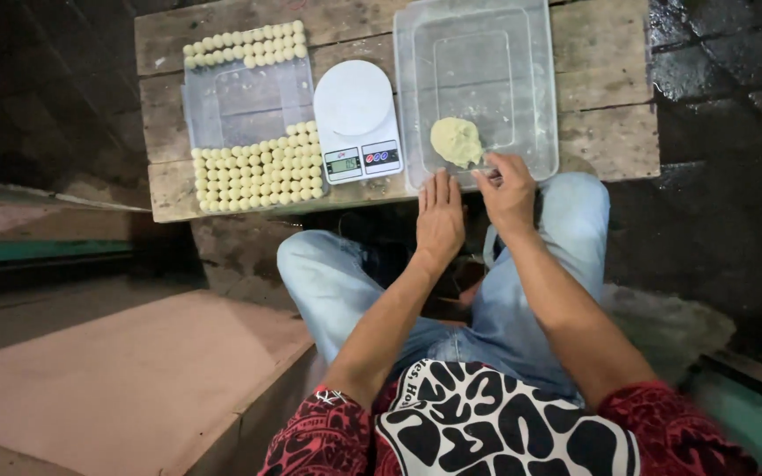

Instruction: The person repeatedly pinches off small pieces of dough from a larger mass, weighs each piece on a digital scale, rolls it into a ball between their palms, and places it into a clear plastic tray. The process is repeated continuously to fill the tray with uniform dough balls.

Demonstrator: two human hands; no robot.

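The right hand (509,189) is laid over the near rim of a clear plastic tub (540,97), its fingers curled loosely and narrowly; whether anything is pinched between the fingertips cannot be told. A pale yellow lump of dough (456,141) is seen inside the tub, close to that near rim and just to the left of the right hand's fingertips, apparently touched or nearly touched by them. The left hand (439,216) is held flat and open, palm down, fingers together, at the near edge of the wooden table (610,141), just beside the tub's near left corner; nothing is gripped by it.

Most of the tub floor far from the dough is left bare. A white kitchen scale (356,119) is set immediately left of the tub, and further left a clear tray (244,106) is seen, with rows of small dough balls (257,172) along its near and far ends. Bare planks are left on the right of the tub
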